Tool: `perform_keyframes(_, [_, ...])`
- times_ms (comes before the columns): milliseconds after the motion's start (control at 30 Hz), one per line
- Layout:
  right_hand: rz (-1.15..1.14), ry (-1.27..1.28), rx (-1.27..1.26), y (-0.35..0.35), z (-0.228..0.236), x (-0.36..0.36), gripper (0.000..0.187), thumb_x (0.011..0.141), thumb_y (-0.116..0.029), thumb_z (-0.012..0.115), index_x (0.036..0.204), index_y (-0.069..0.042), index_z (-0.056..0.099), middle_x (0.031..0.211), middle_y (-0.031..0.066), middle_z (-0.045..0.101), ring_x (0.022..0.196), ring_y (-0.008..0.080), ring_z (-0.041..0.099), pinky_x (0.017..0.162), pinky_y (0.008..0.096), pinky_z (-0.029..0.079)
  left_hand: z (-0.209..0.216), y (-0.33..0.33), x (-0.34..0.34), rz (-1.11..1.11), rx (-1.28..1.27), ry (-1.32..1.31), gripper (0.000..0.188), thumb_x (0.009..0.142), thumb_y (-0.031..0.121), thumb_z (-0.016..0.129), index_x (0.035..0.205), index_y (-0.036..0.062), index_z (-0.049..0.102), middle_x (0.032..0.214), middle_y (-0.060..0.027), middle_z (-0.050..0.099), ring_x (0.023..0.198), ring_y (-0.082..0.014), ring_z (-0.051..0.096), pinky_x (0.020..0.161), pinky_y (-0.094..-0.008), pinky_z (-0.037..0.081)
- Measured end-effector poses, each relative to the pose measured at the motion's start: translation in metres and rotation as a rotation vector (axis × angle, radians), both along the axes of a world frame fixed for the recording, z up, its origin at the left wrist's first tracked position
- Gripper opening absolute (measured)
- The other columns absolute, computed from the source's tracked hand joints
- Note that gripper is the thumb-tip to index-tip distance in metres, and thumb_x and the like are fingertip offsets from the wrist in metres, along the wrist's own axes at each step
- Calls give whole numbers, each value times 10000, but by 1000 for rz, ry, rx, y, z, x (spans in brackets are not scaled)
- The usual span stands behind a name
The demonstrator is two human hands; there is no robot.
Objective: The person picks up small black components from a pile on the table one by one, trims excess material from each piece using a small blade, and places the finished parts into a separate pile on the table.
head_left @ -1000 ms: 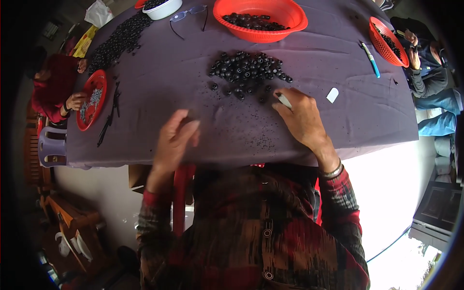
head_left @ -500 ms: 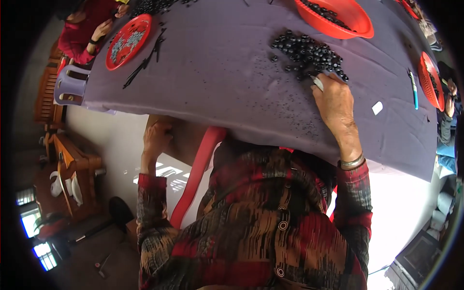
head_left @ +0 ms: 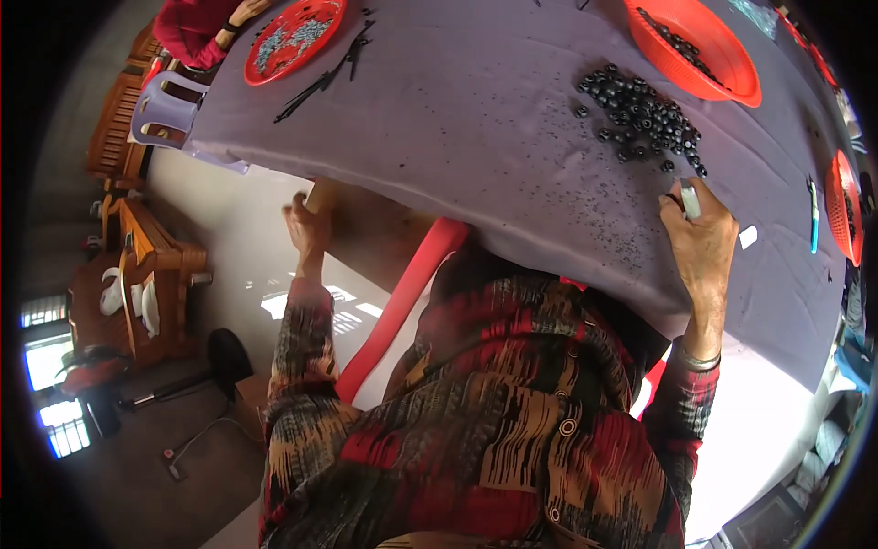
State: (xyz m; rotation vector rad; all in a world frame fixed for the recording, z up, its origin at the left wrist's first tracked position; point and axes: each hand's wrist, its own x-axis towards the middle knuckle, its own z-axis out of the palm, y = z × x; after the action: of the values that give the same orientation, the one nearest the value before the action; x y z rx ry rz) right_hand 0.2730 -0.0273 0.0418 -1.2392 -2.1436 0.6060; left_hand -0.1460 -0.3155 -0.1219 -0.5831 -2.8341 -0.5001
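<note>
A loose pile of small, shiny black round pieces that look like beads (head_left: 640, 114) lies on the purple-grey tablecloth (head_left: 439, 137). Just nearer to me than the pile is my right hand (head_left: 702, 233), its fingers curled together. White wrapping (head_left: 690, 201) covers one of its fingers. A dark spot shows at the fingertips, too small to name. My left hand (head_left: 306, 227) is off the table at the left, beside a brown board (head_left: 366, 215) under the cloth's edge. Its fingers are bent inward, and whatever they may hold is hidden.
A red basket (head_left: 745, 78) with black pieces stands behind the pile. Far left is a red tray (head_left: 337, 14) of grey bits, near dark strips (head_left: 320, 87) and a co-worker's sleeve (head_left: 187, 37). At right are a white scrap (head_left: 749, 236), a blue pen (head_left: 814, 220) and another red basket (head_left: 846, 215).
My right hand has drawn back from the pile toward me. My left hand has shifted slightly, its fingers posed differently. The whole view has swung, so the table things sit farther right and higher.
</note>
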Motion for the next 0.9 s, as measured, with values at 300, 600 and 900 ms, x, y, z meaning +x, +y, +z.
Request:
perform_keyframes(300, [17, -28, -75, -5, 2, -7, 156, 749, -94, 636, 861, 7, 594, 659, 113, 590, 585, 135, 517, 605, 278, 455, -165, -129, 38, 318, 487, -1417, 314, 868, 364, 625, 1015, 101, 540, 815, -62, 559, 651, -190, 576, 586, -377, 547])
perform_keyframes(600, [32, 83, -58, -6, 6, -2, 97, 772, -87, 633, 815, -20, 578, 613, 32, 489, 614, 66, 438, 575, 238, 409, -173, -125, 30, 71, 546, -1649, 430, 861, 427, 624, 1087, 68, 551, 901, -91, 599, 710, -209, 597, 670, -402, 544])
perform_keyframes(900, [181, 490, -302, 0, 6, 12, 121, 803, -12, 621, 910, -39, 671, 764, -65, 589, 619, 14, 465, 513, 180, 367, -36, -30, -22, 195, 747, -104, 340, 860, 78, 620, 1142, -50, 478, 1006, -87, 566, 881, -191, 527, 801, -349, 468])
